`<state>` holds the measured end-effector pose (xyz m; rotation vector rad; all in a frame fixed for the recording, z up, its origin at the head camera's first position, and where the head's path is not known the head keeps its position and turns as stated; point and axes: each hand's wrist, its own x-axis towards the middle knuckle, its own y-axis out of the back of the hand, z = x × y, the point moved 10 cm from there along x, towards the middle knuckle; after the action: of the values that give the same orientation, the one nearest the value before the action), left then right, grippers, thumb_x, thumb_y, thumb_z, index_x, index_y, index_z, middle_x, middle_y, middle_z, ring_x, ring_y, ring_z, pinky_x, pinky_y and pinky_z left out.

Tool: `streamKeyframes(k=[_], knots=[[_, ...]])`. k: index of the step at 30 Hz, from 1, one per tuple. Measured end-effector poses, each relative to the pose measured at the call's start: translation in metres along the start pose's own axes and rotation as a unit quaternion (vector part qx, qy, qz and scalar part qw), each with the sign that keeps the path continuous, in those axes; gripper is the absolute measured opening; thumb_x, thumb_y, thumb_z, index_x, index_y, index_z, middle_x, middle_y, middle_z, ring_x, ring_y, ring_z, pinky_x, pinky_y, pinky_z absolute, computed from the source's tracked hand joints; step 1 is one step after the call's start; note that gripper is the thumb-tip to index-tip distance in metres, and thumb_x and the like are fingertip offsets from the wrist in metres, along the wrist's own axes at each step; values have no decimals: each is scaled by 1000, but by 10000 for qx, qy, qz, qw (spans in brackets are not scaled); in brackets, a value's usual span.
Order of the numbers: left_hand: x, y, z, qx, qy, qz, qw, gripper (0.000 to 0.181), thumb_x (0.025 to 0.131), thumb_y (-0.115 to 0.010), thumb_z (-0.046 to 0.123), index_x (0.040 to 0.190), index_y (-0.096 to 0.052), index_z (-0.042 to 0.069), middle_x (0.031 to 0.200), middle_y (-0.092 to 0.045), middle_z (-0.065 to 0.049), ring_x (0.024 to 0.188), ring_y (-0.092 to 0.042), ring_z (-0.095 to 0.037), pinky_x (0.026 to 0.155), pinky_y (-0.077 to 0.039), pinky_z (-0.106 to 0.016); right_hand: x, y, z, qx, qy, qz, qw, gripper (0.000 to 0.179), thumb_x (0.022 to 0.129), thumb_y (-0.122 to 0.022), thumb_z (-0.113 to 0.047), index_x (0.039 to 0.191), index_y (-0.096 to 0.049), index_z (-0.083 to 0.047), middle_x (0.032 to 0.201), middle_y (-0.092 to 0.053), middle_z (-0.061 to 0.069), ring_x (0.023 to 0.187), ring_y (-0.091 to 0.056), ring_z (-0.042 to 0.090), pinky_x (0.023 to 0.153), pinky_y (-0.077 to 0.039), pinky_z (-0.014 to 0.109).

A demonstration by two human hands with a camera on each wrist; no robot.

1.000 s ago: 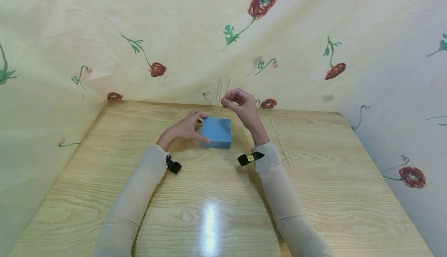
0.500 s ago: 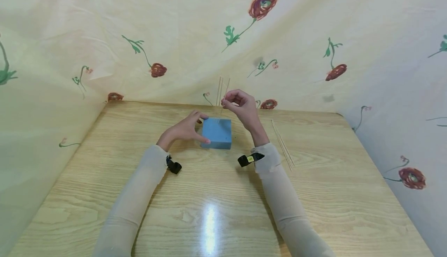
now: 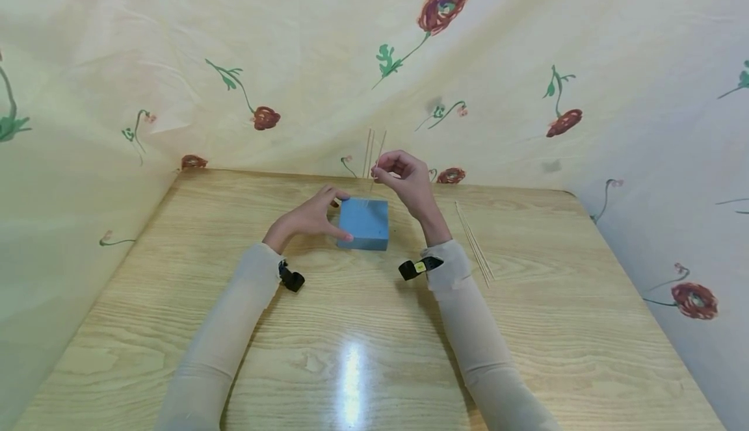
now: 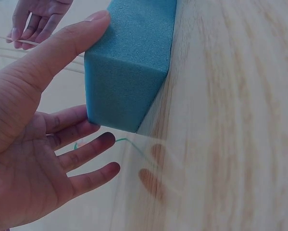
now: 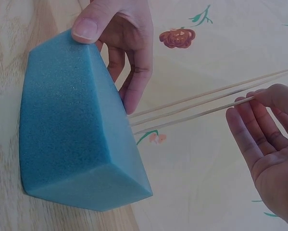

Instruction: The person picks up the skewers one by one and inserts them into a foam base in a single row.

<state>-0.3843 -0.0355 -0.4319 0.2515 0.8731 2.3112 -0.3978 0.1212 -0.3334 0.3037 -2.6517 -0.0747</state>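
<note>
A blue foam block [image 3: 364, 223] sits on the table near its far edge. My left hand [image 3: 311, 215] grips its left end, thumb on the near edge and fingers at the far side; in the left wrist view, two fingers stick out past the block [image 4: 124, 62]. Two thin wooden skewers [image 5: 206, 94] stand up from the block's top near its far edge. Beside them, my right hand [image 3: 406, 181] pinches a third skewer [image 5: 196, 115] between thumb and fingertips. This one leans slightly, its lower end at the block's top; how deep it sits cannot be seen.
Several loose skewers [image 3: 475, 242] lie on the wooden table [image 3: 292, 353] to the right of the right wrist. A flower-printed cloth [image 3: 316, 60] hangs behind the table and along both sides. Each wrist wears a small black camera.
</note>
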Motion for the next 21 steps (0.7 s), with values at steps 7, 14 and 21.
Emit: streamKeyframes(k=[7, 14, 21], knots=[[-1, -1, -1, -33, -9, 1, 10000, 88, 82, -88, 29, 150, -37, 4, 148, -34, -16, 135, -42, -36, 114, -41, -51, -1, -1, 2, -107, -41, -30, 9999, 16, 95, -69, 0, 106, -65, 11, 92, -69, 2, 90, -68, 34, 79, -62, 31], [-2, 0, 0, -40, -18, -1, 10000, 88, 82, -88, 28, 150, -37, 4, 148, -34, -16, 135, -42, -35, 113, -41, -51, -1, -3, 0, -171, -18, -96, 9998, 18, 96, -67, 1, 108, -63, 13, 93, -69, 4, 88, -69, 27, 79, -62, 31], [-2, 0, 1, -43, -29, -4, 10000, 87, 83, -87, 27, 150, -38, 4, 147, -34, -16, 134, -42, -35, 113, -41, -51, -2, -4, 0, -177, -47, -153, 9997, 27, 96, -67, -1, 111, -58, 20, 93, -69, 4, 89, -69, 32, 80, -62, 32]])
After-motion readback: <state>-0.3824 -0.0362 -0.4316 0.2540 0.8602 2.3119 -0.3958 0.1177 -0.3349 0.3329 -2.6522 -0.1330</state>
